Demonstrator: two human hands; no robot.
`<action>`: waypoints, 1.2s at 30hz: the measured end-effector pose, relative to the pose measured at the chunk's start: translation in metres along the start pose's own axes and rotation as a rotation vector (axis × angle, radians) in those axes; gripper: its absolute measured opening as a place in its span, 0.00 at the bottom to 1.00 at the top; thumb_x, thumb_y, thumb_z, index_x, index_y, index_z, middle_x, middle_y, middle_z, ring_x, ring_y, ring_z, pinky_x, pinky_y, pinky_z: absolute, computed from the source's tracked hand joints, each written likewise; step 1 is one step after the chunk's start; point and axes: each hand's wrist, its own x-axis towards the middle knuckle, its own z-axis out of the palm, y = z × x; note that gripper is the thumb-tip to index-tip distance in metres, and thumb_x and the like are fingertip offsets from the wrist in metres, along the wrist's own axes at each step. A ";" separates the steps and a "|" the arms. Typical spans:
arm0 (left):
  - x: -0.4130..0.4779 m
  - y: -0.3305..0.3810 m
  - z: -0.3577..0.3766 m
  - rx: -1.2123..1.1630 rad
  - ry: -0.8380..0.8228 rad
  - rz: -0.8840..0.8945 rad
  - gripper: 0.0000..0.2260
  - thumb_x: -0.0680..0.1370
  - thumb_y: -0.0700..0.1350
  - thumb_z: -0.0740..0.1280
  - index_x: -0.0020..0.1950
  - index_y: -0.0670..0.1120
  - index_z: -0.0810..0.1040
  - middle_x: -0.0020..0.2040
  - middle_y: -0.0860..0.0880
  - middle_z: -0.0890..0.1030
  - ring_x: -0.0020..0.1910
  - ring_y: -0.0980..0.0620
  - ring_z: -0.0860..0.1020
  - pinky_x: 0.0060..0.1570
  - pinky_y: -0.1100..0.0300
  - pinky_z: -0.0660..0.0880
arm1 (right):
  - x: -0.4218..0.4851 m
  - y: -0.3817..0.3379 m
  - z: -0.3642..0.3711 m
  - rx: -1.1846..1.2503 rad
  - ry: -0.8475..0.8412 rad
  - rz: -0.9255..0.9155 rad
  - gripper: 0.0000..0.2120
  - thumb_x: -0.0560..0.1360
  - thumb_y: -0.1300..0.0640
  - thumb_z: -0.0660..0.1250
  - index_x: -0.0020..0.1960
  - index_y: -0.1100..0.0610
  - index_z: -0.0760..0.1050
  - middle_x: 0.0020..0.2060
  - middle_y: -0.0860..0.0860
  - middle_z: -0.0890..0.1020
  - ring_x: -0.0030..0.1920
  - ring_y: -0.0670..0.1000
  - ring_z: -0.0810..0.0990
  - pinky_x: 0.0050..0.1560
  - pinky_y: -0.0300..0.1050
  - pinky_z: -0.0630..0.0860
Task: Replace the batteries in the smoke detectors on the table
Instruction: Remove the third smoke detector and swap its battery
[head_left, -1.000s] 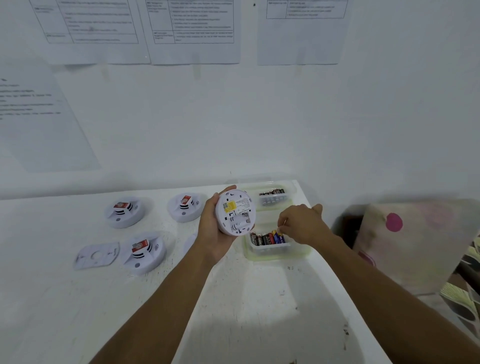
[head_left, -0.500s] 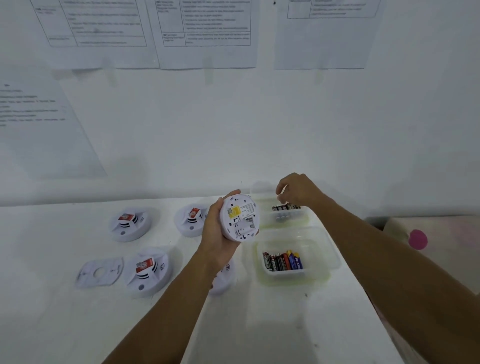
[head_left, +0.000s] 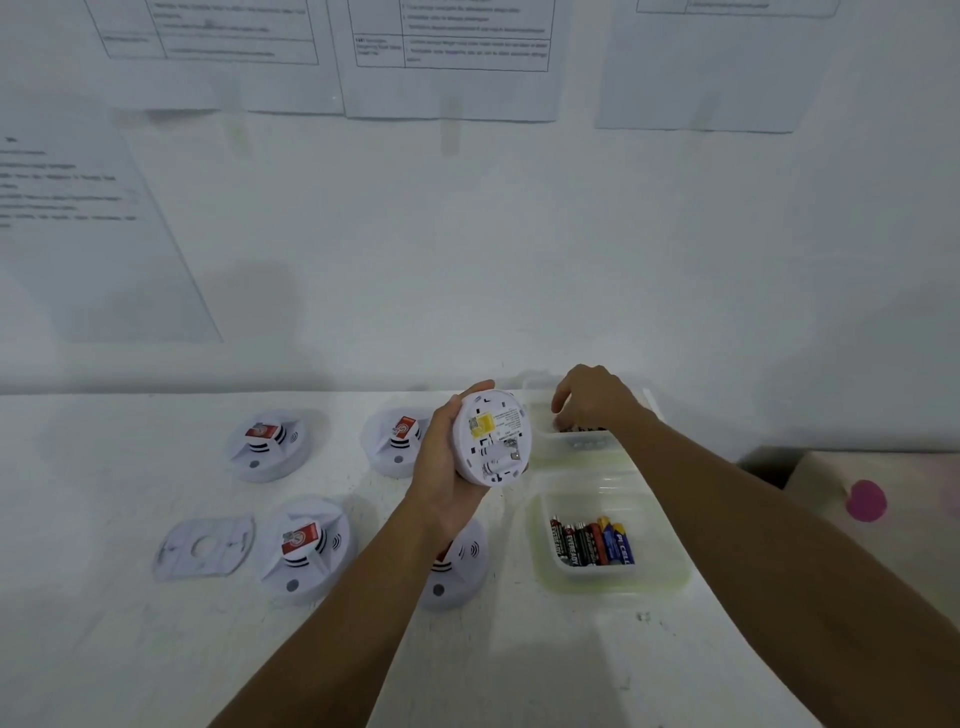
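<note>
Hand, left (head_left: 441, 467): grasps detector (head_left: 491, 439) above bench (head_left: 130, 649).
Hand, right (head_left: 592, 400): fingers (head_left: 562, 408) in far tray (head_left: 587, 446) by bench's back edge; grip untellable.

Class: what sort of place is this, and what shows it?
Probably a training or test workstation: printed sheets taped to the wall, several smoke detectors laid out on a white table, batteries sorted in tubs.

White smoke detector (head_left: 493, 452) — yellow sticker (head_left: 484, 422); black-red batteries (head_left: 589, 543), one blue
</note>
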 end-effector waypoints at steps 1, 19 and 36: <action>0.000 0.000 -0.001 -0.004 0.007 0.001 0.18 0.78 0.54 0.60 0.64 0.49 0.78 0.62 0.45 0.80 0.63 0.42 0.76 0.69 0.38 0.65 | -0.001 0.000 -0.003 0.038 -0.004 -0.005 0.08 0.64 0.58 0.77 0.42 0.52 0.84 0.36 0.50 0.85 0.34 0.49 0.82 0.42 0.43 0.80; -0.011 -0.007 0.025 -0.050 0.017 0.096 0.18 0.82 0.56 0.53 0.66 0.51 0.74 0.63 0.43 0.78 0.59 0.42 0.76 0.61 0.43 0.70 | -0.128 -0.040 0.050 0.720 0.608 -0.159 0.04 0.72 0.54 0.74 0.41 0.53 0.82 0.41 0.44 0.81 0.45 0.41 0.75 0.45 0.31 0.68; 0.002 -0.003 0.017 -0.014 0.060 0.103 0.16 0.84 0.53 0.53 0.61 0.50 0.78 0.60 0.47 0.80 0.61 0.45 0.76 0.64 0.43 0.70 | -0.041 0.024 -0.016 0.195 0.226 -0.080 0.04 0.73 0.57 0.70 0.45 0.50 0.80 0.41 0.49 0.85 0.37 0.48 0.82 0.45 0.43 0.79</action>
